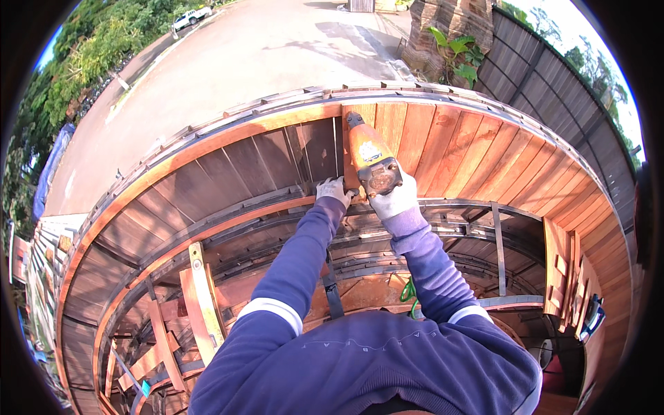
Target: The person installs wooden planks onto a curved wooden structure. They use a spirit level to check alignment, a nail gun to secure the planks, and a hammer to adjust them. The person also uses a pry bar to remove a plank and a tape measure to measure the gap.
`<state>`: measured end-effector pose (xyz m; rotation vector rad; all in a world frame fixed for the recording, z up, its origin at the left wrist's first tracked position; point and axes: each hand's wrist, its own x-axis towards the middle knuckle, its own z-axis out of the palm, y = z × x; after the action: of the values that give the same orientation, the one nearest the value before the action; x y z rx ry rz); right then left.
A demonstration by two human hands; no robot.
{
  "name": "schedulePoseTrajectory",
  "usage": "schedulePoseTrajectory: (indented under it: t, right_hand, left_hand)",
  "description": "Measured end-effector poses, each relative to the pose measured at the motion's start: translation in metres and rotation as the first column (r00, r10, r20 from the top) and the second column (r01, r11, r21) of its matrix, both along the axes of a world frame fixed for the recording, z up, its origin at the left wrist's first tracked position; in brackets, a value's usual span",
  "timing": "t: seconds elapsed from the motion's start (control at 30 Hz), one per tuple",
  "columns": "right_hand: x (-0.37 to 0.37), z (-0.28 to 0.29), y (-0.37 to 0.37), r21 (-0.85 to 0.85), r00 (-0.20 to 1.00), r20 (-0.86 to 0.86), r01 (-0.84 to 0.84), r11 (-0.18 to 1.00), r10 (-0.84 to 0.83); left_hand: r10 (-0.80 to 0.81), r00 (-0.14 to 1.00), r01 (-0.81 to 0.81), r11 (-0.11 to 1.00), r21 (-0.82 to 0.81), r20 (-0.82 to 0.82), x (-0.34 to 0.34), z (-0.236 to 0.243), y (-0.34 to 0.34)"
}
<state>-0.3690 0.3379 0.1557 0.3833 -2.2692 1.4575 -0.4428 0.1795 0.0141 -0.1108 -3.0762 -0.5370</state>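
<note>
My right hand (398,197), in a pale work glove, is wrapped round the handle of an orange and black nail gun (371,155). The tool's nose reaches the outer end of a reddish-brown wooden board (348,145), close to the curved rim. My left hand (333,191), also gloved, has its fingers curled at the inner end of that same board, beside the lower part of the gun; its fingertips are partly hidden. Fitted orange-brown planks (449,149) run on to the right of the board. Left of it lie darker grey-brown planks (228,173), seen below a curved wooden edge strip (207,149).
Curved metal framing (443,204) spans the space below my arms. A yellow spirit level (204,301) leans at the left near loose boards (162,339). More cut planks (557,266) stand at the right. A green hose (409,290) hangs near my body. Beyond the rim are paving and a tree trunk (443,41).
</note>
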Motion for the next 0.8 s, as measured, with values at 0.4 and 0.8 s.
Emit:
schedulePoseTrajectory:
  t: [0.4, 0.8]
  right_hand:
    - [0.059, -0.087, 0.096, 0.728, 0.994, 0.086, -0.112, 0.676, 0.073]
    - [0.038, -0.13, 0.05, 0.852, 0.941, 0.312, -0.337, 0.4, 0.127]
  left_hand:
    - [-0.134, 0.99, 0.117, 0.945, 0.307, 0.035, -0.011, 0.038, -0.017]
    - [-0.155, 0.975, 0.088, 0.927, 0.364, 0.161, -0.011, 0.073, -0.014]
